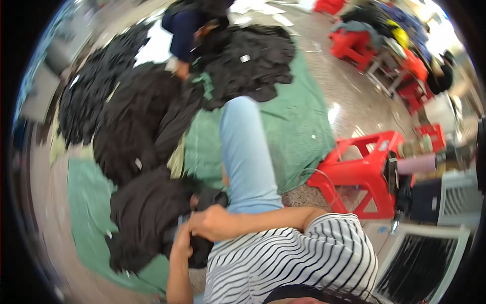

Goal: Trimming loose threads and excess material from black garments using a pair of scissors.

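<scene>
The left hand (183, 239) is partly hidden by the right hand (213, 223); both are seen curled, but whether anything is gripped cannot be told. Beside them, black cloth (147, 215) is heaped on a green sheet (301, 109), spread over the floor (316, 76) near a red stool (349, 173).

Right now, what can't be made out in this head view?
Head view:
Left hand: fingers blurred where it meets the right hand; any grip unclear.
Co-worker: cut off by the top edge, head unseen.
White tag on the far black cloth pile: too small to read.
</scene>
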The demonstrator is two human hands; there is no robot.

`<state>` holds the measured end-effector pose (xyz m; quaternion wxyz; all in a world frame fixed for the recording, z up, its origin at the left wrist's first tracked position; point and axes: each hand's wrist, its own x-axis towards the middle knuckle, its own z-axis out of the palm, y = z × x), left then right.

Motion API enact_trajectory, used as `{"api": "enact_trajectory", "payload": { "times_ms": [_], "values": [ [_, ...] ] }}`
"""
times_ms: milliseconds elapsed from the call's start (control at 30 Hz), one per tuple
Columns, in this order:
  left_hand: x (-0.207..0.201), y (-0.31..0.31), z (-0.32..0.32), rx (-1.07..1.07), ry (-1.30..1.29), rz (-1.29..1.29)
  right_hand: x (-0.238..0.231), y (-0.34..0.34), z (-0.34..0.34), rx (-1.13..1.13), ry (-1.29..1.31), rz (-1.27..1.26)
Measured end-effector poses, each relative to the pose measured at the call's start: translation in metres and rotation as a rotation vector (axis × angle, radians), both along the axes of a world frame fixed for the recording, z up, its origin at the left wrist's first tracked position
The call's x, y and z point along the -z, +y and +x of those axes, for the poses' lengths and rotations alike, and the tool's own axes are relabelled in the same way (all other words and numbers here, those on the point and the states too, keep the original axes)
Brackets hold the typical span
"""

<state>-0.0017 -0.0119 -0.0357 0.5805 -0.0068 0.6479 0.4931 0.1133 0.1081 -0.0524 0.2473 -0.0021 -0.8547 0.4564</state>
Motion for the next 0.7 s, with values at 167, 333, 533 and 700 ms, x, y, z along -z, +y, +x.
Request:
{"api": "enact_trajectory", "payload": {
  "times_ms": [167,333,533,700],
  "values": [
    [-0.004,0.005,-0.020,0.013,0.044,0.202,-0.018,-0.004,0.000,-0.044,-0.103,-0.072],
    [-0.019,0.025,-0.016,-0.029,0.260,0.316,-0.014,0.000,-0.008,0.012,-0.026,-0.046],
    [-0.008,0.031,-0.010,-0.203,0.375,0.385,-0.009,0.002,-0.008,0.005,0.024,-0.084],
    [-0.011,0.031,-0.004,-0.259,0.597,0.374,-0.008,0.024,0.000,0.084,-0.085,-0.046]
  ]
}}
